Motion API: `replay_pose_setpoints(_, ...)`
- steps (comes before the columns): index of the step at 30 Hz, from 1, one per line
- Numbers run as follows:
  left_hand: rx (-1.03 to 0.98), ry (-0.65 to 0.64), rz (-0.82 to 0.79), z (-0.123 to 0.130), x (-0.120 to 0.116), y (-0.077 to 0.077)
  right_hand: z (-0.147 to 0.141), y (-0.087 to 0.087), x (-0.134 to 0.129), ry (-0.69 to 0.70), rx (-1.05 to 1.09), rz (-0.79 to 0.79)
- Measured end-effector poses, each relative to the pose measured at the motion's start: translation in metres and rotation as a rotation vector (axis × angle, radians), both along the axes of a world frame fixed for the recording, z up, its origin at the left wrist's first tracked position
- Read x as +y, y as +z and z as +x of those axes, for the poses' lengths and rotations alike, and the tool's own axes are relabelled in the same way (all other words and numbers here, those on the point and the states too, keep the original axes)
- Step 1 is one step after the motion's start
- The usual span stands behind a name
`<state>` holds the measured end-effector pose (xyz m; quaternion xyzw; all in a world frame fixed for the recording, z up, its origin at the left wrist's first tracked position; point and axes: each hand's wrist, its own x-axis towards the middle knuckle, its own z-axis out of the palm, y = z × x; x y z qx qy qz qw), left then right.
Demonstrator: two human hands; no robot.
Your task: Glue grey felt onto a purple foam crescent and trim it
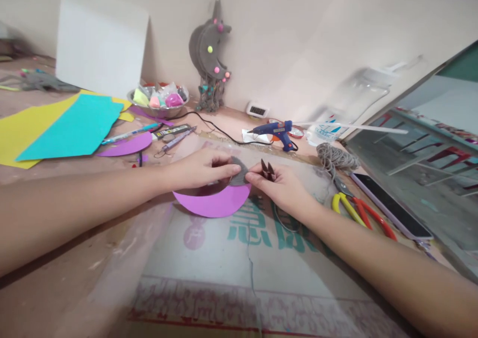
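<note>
A purple foam-sheet crescent (214, 204) lies in front of me, above the printed board. Grey yarn (239, 172) covers its upper right end in close rows. My left hand (203, 169) is closed on that crescent, thumb pressed on the grey rows. From the right, my right hand (286, 183) pinches at the edge of the yarn-covered part. Small scissors (267, 170) are tucked in the same hand, dark blades pointing up and slightly apart; their handle is mostly hidden by the palm. A thin dark loop shows beneath this hand.
Behind the hands lies a blue glue gun (274, 129) with its cord. At right are a yarn skein (336, 158), pliers (360, 211) and a phone (390, 203). Coloured sheets (70, 126) and a bowl (159, 110) stand left. A grey moon ornament (209, 54) hangs behind.
</note>
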<state>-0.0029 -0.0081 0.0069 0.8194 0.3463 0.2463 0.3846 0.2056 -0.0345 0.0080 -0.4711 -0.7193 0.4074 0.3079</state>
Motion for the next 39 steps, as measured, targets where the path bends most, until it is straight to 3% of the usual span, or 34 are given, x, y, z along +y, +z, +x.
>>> replay_pose_setpoints(10, 0.041, 0.001, 0.052, 0.003, -0.011, 0.002, -0.001, 0.002, -0.008, 0.027, -0.055, 0.069)
replay_pose_setpoints(15, 0.034, 0.018, -0.007, 0.002, -0.009, 0.0, 0.002, 0.004, -0.007, -0.017, -0.041, 0.092)
replay_pose_setpoints(24, 0.018, -0.029, -0.008, 0.001, -0.009, 0.003, 0.001, 0.004, -0.008, 0.018, 0.032, 0.006)
replay_pose_setpoints(31, 0.048, 0.006, -0.086, 0.001, -0.011, 0.003, -0.001, 0.005, -0.009, 0.033, 0.02, 0.024)
replay_pose_setpoints(39, -0.021, -0.014, -0.178, 0.001, -0.01, 0.006, 0.002, 0.003, -0.006, 0.056, 0.105, -0.098)
